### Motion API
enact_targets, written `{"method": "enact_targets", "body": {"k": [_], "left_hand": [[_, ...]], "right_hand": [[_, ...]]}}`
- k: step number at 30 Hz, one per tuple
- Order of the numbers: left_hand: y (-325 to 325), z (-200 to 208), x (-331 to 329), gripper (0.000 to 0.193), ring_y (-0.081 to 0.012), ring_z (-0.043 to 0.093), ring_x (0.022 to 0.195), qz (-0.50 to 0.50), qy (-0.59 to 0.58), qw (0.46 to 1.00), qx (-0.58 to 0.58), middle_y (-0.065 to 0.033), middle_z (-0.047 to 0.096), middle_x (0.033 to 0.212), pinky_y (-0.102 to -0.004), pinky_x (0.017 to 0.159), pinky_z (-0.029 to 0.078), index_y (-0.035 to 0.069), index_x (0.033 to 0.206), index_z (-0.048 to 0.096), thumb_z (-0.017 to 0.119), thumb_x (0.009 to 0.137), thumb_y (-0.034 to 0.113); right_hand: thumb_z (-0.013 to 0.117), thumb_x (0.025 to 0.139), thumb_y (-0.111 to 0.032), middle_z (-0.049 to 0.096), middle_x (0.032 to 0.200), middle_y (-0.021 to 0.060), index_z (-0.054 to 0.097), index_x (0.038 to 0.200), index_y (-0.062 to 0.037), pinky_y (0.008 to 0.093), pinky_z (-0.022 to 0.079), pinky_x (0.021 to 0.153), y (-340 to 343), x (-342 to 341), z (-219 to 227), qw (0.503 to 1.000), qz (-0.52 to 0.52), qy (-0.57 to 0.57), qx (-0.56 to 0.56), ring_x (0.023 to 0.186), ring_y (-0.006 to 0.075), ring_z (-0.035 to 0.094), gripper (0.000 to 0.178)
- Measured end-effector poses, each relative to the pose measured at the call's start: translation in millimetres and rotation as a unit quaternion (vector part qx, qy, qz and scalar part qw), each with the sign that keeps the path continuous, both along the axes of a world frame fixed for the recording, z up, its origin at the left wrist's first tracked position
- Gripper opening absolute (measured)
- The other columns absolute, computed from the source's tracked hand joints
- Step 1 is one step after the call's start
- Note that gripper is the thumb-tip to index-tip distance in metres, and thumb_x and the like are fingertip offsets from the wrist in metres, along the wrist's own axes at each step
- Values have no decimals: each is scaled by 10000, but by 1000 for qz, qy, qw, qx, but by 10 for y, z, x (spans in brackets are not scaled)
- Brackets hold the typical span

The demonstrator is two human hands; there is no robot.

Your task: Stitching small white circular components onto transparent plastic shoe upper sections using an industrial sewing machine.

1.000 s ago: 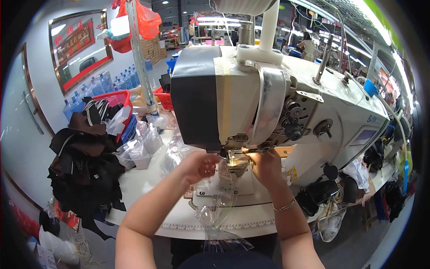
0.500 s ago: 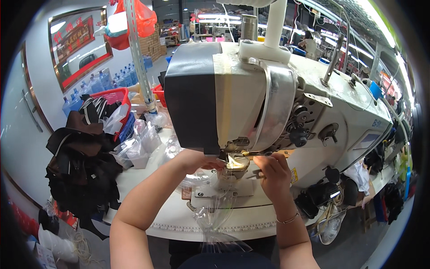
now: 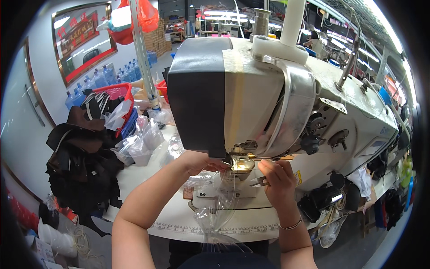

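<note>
A large white sewing machine (image 3: 257, 85) with a dark front cover stands before me. My left hand (image 3: 207, 164) reaches in beside the needle area from the left, its fingers bent together; what they grip is partly hidden by the machine head. Clear plastic sheeting (image 3: 216, 215) hangs from the lit sewing spot (image 3: 242, 165) down across the table's front edge. On the other side of the needle, my right hand (image 3: 278, 179) is closed on small metal snips (image 3: 258, 181), whose blades point left toward the plastic.
A heap of black and brown cut pieces (image 3: 83, 157) lies at the left. Behind it are a red basket (image 3: 121, 91) and clear plastic pieces (image 3: 142, 139). A thread cone (image 3: 261, 22) tops the machine. A ruler strip (image 3: 179, 230) runs along the white table's curved front edge.
The view has shifted slightly, so the machine appears farther right. My right hand has tilted, and the snips' blades show more plainly. My left hand stays by the needle.
</note>
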State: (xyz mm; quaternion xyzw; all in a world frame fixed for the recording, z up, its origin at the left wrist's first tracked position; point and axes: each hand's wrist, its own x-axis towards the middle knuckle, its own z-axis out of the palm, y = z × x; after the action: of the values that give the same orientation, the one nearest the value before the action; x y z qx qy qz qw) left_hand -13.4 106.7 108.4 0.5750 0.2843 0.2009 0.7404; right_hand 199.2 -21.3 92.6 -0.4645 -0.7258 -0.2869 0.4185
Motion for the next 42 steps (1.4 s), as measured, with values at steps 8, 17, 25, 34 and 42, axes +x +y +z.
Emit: {"method": "enact_targets", "body": {"k": [8, 17, 25, 34, 42], "left_hand": [[-138, -48, 45, 197, -149, 623, 708, 90, 10, 994, -64, -74, 631, 777, -252, 627, 482, 47, 883, 618, 663, 691, 39], [-340, -154, 81, 28, -106, 531, 628, 181, -21, 977, -112, -39, 589, 732, -252, 591, 421, 69, 774, 592, 564, 773, 73], [-404, -132, 129, 42, -94, 480, 559, 198, -40, 971, -125, -8, 524, 695, -255, 523, 398, 81, 743, 563, 546, 778, 95], [-382, -144, 138, 58, -87, 472, 494, 199, -55, 966, -156, -19, 505, 636, -216, 468, 420, 48, 706, 530, 566, 751, 55], [-533, -222, 199, 93, -60, 411, 470, 227, -138, 955, -133, -13, 496, 656, -193, 441, 352, 54, 720, 514, 526, 810, 72]], "right_hand": [[597, 571, 68, 573, 761, 34, 602, 790, -64, 300, 479, 596, 147, 62, 14, 1000, 10, 7, -6, 713, 234, 552, 256], [613, 549, 43, 585, 782, 108, 599, 785, -52, 347, 448, 577, 438, 319, -276, 995, 6, 14, -102, 726, 271, 569, 255], [579, 602, 38, 600, 845, 162, 609, 906, -45, 411, 458, 660, 672, 252, -294, 991, 21, 99, -86, 760, 372, 562, 317], [687, 764, -142, 585, 614, 21, 621, 764, -9, 193, 376, 500, -8, 8, -151, 853, 167, 340, -358, 547, 45, 467, 149], [651, 772, -52, 601, 658, 24, 615, 756, -5, 182, 420, 533, 38, 147, -58, 766, 223, 448, -402, 576, 59, 546, 62]]}}
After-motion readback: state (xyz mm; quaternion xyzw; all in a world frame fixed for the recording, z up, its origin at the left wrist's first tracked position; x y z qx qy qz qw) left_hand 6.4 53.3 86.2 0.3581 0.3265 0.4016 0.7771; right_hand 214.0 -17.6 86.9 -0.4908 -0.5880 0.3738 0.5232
